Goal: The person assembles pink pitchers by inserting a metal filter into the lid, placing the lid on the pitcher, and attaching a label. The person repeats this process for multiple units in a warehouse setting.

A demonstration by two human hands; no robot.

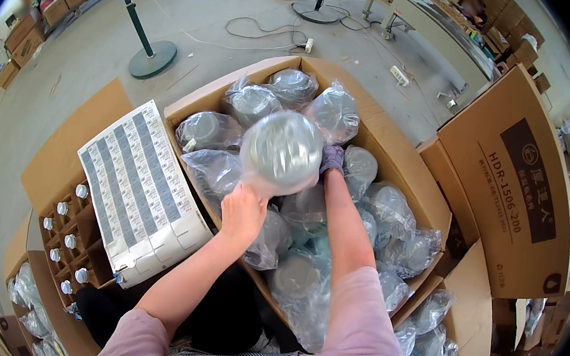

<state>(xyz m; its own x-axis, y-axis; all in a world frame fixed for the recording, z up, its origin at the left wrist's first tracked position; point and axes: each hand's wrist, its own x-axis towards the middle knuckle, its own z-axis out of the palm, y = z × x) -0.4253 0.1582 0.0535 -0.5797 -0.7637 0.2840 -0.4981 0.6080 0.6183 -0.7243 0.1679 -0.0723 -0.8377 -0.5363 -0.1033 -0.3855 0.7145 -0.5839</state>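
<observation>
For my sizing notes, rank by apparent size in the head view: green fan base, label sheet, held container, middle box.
1. Middle box
2. Label sheet
3. Held container
4. Green fan base

The container, nearer the camera than the fan base, may look oversized.

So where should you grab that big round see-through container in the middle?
Probably around the curved side of the container, with the left hand and right hand coming from opposite sides: it looks wide and round, and its broad end faces the camera.
</observation>
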